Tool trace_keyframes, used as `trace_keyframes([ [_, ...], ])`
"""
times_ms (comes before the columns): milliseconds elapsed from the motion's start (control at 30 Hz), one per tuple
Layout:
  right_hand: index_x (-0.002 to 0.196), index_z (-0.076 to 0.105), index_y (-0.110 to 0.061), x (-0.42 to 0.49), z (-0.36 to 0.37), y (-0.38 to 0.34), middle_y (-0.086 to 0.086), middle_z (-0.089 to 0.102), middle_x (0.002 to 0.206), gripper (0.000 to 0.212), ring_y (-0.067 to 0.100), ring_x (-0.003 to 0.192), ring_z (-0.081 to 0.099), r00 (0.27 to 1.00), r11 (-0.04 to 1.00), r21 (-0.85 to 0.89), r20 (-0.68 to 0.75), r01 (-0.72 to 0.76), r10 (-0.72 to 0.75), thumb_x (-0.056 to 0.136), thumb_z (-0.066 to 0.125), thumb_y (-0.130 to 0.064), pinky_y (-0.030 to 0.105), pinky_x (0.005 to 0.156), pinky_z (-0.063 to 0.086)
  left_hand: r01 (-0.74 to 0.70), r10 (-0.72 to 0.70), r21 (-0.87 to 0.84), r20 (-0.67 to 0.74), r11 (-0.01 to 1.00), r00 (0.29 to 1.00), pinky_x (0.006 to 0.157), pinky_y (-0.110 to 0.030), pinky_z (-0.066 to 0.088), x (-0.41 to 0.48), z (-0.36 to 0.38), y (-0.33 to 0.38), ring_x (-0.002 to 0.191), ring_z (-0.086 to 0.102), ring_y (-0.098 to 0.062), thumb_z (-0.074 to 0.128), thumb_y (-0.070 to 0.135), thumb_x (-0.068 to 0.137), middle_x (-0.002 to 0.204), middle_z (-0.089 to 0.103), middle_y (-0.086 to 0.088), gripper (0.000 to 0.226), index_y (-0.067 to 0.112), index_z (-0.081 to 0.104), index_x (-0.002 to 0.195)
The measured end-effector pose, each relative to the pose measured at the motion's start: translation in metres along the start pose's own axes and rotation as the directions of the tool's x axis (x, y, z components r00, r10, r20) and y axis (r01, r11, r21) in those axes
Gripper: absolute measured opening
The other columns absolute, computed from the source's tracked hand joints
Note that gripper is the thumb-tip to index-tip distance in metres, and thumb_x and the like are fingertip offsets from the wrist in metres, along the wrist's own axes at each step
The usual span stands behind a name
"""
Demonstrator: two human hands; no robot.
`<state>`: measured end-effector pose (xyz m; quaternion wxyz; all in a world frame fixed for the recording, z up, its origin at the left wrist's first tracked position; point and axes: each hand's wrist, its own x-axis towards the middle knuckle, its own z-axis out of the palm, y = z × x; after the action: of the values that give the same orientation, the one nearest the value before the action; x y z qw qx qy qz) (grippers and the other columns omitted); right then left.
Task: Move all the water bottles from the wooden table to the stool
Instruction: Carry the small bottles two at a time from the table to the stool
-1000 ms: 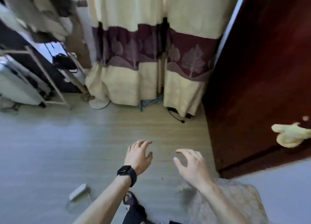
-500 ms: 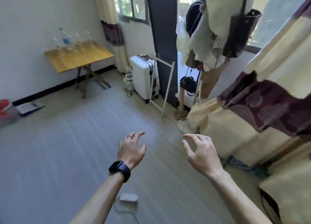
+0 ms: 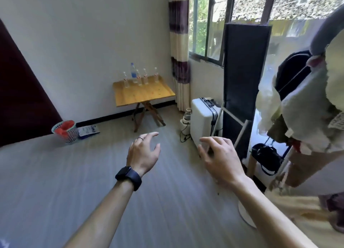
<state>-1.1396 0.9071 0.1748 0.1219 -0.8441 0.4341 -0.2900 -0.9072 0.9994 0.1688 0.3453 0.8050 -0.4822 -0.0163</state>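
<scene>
A small wooden folding table (image 3: 143, 95) stands against the far white wall. Several clear water bottles (image 3: 141, 77) stand upright along its back edge; one taller bottle (image 3: 133, 70) has a blue label. My left hand (image 3: 143, 152), with a ring and a black watch on the wrist, is held out in the air over the floor, fingers loose and holding nothing. My right hand (image 3: 217, 158) hangs beside it, fingers spread and relaxed, also holding nothing. Both hands are far short of the table. No stool is in view.
A white suitcase (image 3: 203, 123) and a tall black panel (image 3: 242, 80) stand right of the table, under the window. A coat rack with clothes and bags (image 3: 301, 106) fills the right side. A basket (image 3: 65, 131) sits by the dark door (image 3: 22, 98) at left. Grey floor lies between.
The view has swung left from the curtain and door to the room's far wall, bringing the table and bottles toward the centre. Both hands stay out in front, holding nothing.
</scene>
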Motion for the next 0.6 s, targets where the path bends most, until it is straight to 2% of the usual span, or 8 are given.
trace_keyframes([
  [167, 0.127, 0.062, -0.035, 0.122, 0.009, 0.015, -0.007, 0.06, 0.132, 0.036, 0.021, 0.127, 0.042, 0.995, 0.995, 0.031, 0.01, 0.097, -0.098, 0.095, 0.052, -0.05, 0.03, 0.107, 0.034, 0.038, -0.039, -0.006, -0.121, 0.999, 0.992, 0.093, -0.032, 0.046, 0.094, -0.002, 0.01, 0.117, 0.054, -0.02, 0.062, 0.032, 0.091, 0.129, 0.059, 0.004, 0.037, 0.035, 0.06, 0.128],
  [267, 0.126, 0.063, -0.035, 0.182, 0.031, 0.013, -0.008, 0.06, 0.13, 0.035, 0.02, 0.125, 0.044, 0.988, 0.984, 0.085, -0.012, 0.154, -0.153, 0.094, 0.055, -0.048, 0.027, 0.105, 0.034, 0.063, -0.059, 0.019, -0.166, 0.998, 0.984, 0.094, -0.033, 0.047, 0.142, -0.002, -0.003, 0.116, 0.055, -0.021, 0.063, 0.031, 0.09, 0.128, 0.06, 0.003, 0.037, 0.035, 0.06, 0.126],
  [400, 0.122, 0.065, -0.034, 0.258, 0.079, -0.001, -0.009, 0.062, 0.126, 0.031, 0.019, 0.125, 0.044, 0.98, 0.97, 0.14, -0.021, 0.198, -0.197, 0.092, 0.061, -0.043, 0.018, 0.099, 0.028, 0.087, -0.071, 0.061, -0.217, 0.994, 0.974, 0.093, -0.036, 0.048, 0.217, -0.001, -0.042, 0.115, 0.057, -0.024, 0.064, 0.032, 0.089, 0.128, 0.061, 0.004, 0.037, 0.035, 0.061, 0.125],
  [600, 0.123, 0.065, -0.035, 0.374, 0.158, -0.032, -0.013, 0.061, 0.126, 0.032, 0.018, 0.123, 0.044, 0.975, 0.959, 0.18, 0.0, 0.22, -0.224, 0.092, 0.062, -0.042, 0.021, 0.098, 0.034, 0.092, -0.079, 0.044, -0.238, 0.995, 0.968, 0.098, -0.036, 0.046, 0.341, 0.002, -0.11, 0.115, 0.058, -0.025, 0.066, 0.026, 0.088, 0.125, 0.062, 0.001, 0.036, 0.03, 0.063, 0.123],
])
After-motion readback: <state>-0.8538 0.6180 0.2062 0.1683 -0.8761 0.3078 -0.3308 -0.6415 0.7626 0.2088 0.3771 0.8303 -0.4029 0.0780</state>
